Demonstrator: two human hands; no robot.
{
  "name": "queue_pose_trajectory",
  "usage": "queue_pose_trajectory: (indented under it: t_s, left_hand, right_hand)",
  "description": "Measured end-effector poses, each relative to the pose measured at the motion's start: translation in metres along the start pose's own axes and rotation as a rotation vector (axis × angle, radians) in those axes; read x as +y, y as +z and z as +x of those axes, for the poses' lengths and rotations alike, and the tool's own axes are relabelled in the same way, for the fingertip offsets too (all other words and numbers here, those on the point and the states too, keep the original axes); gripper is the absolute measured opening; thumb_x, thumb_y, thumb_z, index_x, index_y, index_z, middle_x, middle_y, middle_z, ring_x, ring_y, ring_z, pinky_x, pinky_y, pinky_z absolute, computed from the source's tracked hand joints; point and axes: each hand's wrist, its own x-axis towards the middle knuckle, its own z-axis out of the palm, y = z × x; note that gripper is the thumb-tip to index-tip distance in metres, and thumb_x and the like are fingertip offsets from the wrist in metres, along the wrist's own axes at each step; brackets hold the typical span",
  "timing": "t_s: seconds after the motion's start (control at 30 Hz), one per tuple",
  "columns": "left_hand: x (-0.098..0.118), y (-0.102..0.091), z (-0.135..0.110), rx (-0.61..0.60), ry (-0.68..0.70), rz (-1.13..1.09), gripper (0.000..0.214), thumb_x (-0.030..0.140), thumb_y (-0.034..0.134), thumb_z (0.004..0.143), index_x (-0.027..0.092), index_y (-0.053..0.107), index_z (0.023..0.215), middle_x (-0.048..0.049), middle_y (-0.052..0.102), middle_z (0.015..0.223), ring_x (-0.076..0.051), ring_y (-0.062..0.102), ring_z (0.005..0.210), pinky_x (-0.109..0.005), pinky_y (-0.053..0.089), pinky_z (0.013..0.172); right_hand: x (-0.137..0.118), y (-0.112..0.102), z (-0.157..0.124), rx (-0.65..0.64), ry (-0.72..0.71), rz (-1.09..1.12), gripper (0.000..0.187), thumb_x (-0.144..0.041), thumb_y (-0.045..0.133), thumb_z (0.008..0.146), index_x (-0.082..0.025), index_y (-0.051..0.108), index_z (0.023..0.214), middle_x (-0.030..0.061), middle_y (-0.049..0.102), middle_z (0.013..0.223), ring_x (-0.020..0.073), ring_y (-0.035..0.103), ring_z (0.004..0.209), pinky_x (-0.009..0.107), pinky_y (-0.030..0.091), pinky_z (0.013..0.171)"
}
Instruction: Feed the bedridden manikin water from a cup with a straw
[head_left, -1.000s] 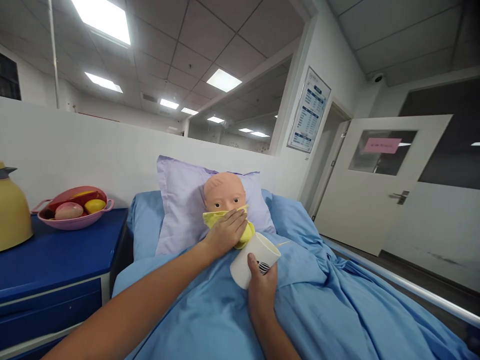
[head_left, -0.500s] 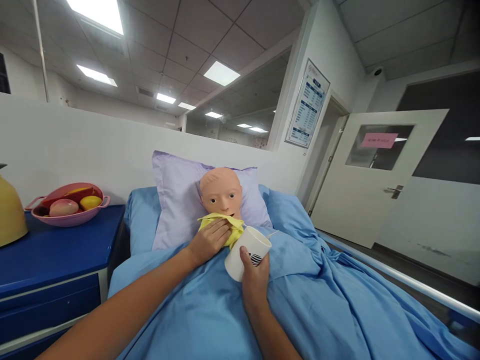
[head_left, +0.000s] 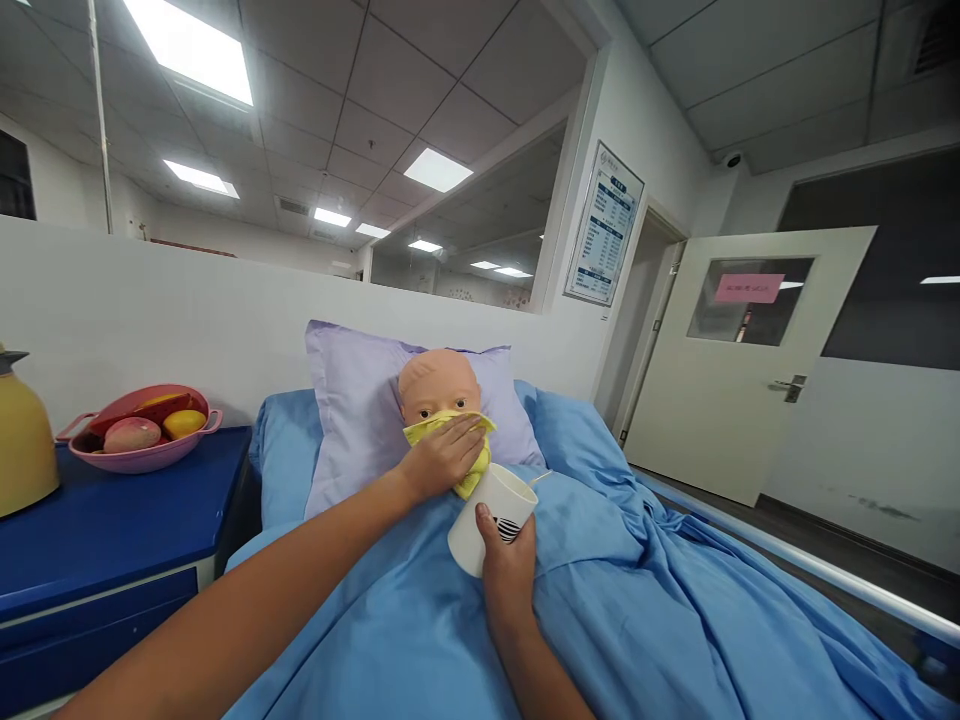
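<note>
A care manikin point(head_left: 429, 385) lies in the bed with its head on a lilac pillow point(head_left: 352, 400), covered by a blue sheet point(head_left: 615, 600). My left hand point(head_left: 442, 458) presses a yellow cloth point(head_left: 435, 428) over the manikin's mouth and nose, fingers closed on the cloth. Just below, my right hand point(head_left: 508, 565) grips a white paper cup point(head_left: 487, 515) with a dark striped mark, tilted toward the manikin's chin. A thin stick or straw pokes out past the cup's rim.
A blue bedside cabinet point(head_left: 112, 530) stands at the left with a pink bowl of fruit point(head_left: 139, 435) and a yellow jug point(head_left: 22, 435). A white partition runs behind the bed. A bed rail point(head_left: 825, 575) runs along the right; a white door point(head_left: 742, 370) stands ajar.
My left hand dropped with the cloth below the manikin's mouth, then rose again to cover its mouth and nose. The cup stayed in my right hand, roughly in place.
</note>
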Motion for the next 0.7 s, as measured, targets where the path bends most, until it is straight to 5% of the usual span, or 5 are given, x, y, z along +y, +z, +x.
queue_pose_trajectory:
  t_s: [0.3,0.53,0.6,0.7]
  left_hand:
    - [0.022,-0.004,-0.042,-0.155,-0.276,-0.379,0.033,0.015,0.037,0.098,0.012,0.062,0.119,-0.0165,0.065,0.126,-0.024,0.051,0.131,-0.046,0.038,0.115]
    - [0.036,-0.015,-0.068,-0.075,-0.502,-0.562,0.032,0.014,0.045,0.093,0.018,0.065,0.118,-0.0123,0.068,0.121,-0.024,0.059,0.121,-0.047,0.045,0.108]
    - [0.04,-0.028,-0.068,-0.004,-0.66,-0.642,0.04,0.007,0.043,0.088,0.019,0.064,0.121,-0.01,0.066,0.126,-0.023,0.058,0.122,-0.047,0.045,0.108]
    - [0.046,-0.057,-0.058,0.173,-1.181,-0.865,0.044,0.006,0.046,0.081,0.02,0.064,0.118,-0.0056,0.069,0.119,-0.022,0.065,0.109,-0.041,0.052,0.098]
  right_hand:
    - [0.001,0.002,0.001,-0.02,-0.048,0.025,0.058,-0.049,0.075,0.07,-0.019,0.055,0.115,0.0049,0.066,0.101,0.0224,0.063,0.086,0.036,0.051,0.078]
    - [0.0,0.0,0.0,-0.064,-0.026,-0.019,0.057,-0.049,0.077,0.067,-0.019,0.057,0.111,0.0047,0.068,0.098,0.023,0.064,0.084,0.037,0.051,0.075]
    - [0.001,0.0,0.001,-0.115,-0.024,-0.027,0.057,-0.05,0.077,0.068,-0.019,0.057,0.112,0.0046,0.068,0.096,0.0232,0.064,0.083,0.037,0.051,0.075]
    - [0.003,0.0,0.001,-0.214,0.0,0.004,0.058,-0.052,0.077,0.068,-0.018,0.058,0.111,0.0041,0.068,0.091,0.0232,0.064,0.08,0.036,0.052,0.071]
